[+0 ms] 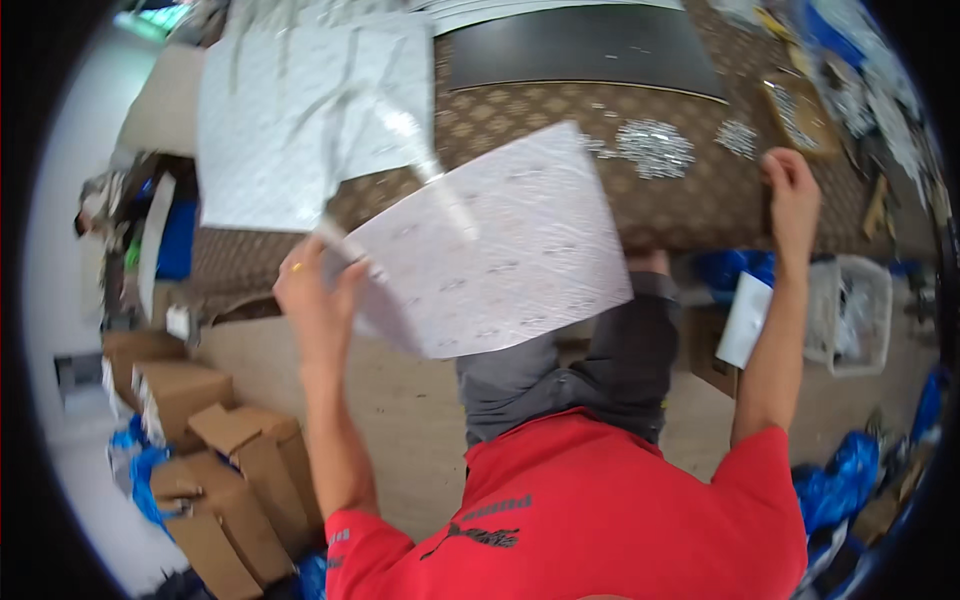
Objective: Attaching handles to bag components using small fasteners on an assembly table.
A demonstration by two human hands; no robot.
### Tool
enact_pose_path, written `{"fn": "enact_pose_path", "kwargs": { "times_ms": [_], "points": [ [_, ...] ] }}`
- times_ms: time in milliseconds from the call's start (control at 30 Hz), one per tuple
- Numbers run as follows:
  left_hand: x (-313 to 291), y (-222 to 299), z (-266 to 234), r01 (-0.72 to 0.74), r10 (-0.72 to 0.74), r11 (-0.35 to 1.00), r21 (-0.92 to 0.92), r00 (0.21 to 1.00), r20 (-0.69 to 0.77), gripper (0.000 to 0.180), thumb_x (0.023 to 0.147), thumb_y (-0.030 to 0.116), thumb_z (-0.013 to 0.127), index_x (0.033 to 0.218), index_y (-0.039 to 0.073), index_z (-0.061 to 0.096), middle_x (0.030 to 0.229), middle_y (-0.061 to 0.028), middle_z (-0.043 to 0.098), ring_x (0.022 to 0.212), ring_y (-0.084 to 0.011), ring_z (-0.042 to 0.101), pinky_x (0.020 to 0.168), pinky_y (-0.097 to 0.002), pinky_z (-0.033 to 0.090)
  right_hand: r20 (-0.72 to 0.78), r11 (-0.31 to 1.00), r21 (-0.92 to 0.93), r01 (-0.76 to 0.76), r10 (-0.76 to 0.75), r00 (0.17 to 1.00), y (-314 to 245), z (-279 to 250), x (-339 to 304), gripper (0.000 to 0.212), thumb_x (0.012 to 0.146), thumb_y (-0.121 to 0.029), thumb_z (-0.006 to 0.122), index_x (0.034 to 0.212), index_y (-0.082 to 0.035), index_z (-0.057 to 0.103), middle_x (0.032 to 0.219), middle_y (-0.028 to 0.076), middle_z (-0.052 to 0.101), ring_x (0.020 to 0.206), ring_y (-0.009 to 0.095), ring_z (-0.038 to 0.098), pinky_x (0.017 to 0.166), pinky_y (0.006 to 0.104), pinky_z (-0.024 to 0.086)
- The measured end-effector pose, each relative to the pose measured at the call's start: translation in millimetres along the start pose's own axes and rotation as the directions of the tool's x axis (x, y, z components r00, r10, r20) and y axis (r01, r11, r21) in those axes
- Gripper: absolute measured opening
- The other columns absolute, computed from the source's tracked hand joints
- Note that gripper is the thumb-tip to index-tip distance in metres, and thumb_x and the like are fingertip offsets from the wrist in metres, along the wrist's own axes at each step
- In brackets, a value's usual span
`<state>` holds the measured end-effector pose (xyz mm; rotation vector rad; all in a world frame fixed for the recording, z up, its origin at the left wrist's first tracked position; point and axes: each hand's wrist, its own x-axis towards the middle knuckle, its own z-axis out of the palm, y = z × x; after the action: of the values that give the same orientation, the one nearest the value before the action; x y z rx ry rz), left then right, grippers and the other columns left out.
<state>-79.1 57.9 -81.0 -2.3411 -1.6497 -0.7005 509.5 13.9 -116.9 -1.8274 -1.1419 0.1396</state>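
A pale sheet-like panel point(500, 250) with faint printed marks hangs tilted over my lap at the table's front edge. Its left edge is gripped in my left hand point(322, 285), thumb toward me and a ring on one finger. A glossy, see-through strip point(425, 165) stretches over the panel, blurred in places. My right hand point(790, 195) is raised at the table's right front, fingertips pinched together; whatever they hold is too small to make out. Close to it lie a small heap point(736, 138) and a larger heap point(654, 149) of shiny metal pieces.
More pale printed sheets point(260, 130) lie at the table's left. A dark flat panel point(585, 50) rests at the back, and a wooden tray point(800, 115) of metal pieces at the right. Cardboard boxes point(240, 480) stand lower left, a translucent bin point(875, 315) lower right.
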Motion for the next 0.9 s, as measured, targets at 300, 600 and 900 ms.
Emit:
{"fn": "enact_pose_path", "kwargs": {
  "times_ms": [300,600,900],
  "points": [
    [34,70,46,-0.128,0.148,0.942,-0.309,0.988,0.042,0.083,0.078,0.030,0.088,0.144,-0.003,0.052,0.137,-0.0241,0.057,0.129,-0.0417,0.052,0.115,-0.0525,0.036,0.075,0.961,0.236,-0.144,0.130,0.989,-51,4,-20,0.017,0.101,-0.018,0.070,0.111,-0.003,0.072,0.098,-0.001,0.067,0.092,0.008,0.059,0.085,0.0227,0.047],
    [-8,95,31,-0.089,0.143,0.796,-0.599,0.989,0.043,0.040,0.072,0.026,0.088,0.100,0.009,0.066,0.102,-0.0074,0.066,0.100,-0.0289,0.063,0.105,-0.0468,0.039,0.642,0.525,0.706,-0.474,-0.194,0.742,-109,39,-68,0.013,0.098,-0.017,0.071,0.101,-0.006,0.063,0.099,0.002,0.059,0.085,0.011,0.055,0.076,0.0244,0.044],
    [-25,109,-9,-0.330,0.359,0.600,-0.729,0.925,-0.123,0.020,0.078,0.014,0.079,0.085,0.013,0.060,0.082,-0.0021,0.063,0.083,-0.0216,0.066,0.103,-0.0491,0.044,0.871,0.612,0.415,-0.673,-0.481,0.099,-185,108,-149,0.014,0.093,-0.015,0.074,0.092,-0.003,0.068,0.096,0.000,0.060,0.086,0.010,0.054,0.079,0.0251,0.041]
  ]
}}
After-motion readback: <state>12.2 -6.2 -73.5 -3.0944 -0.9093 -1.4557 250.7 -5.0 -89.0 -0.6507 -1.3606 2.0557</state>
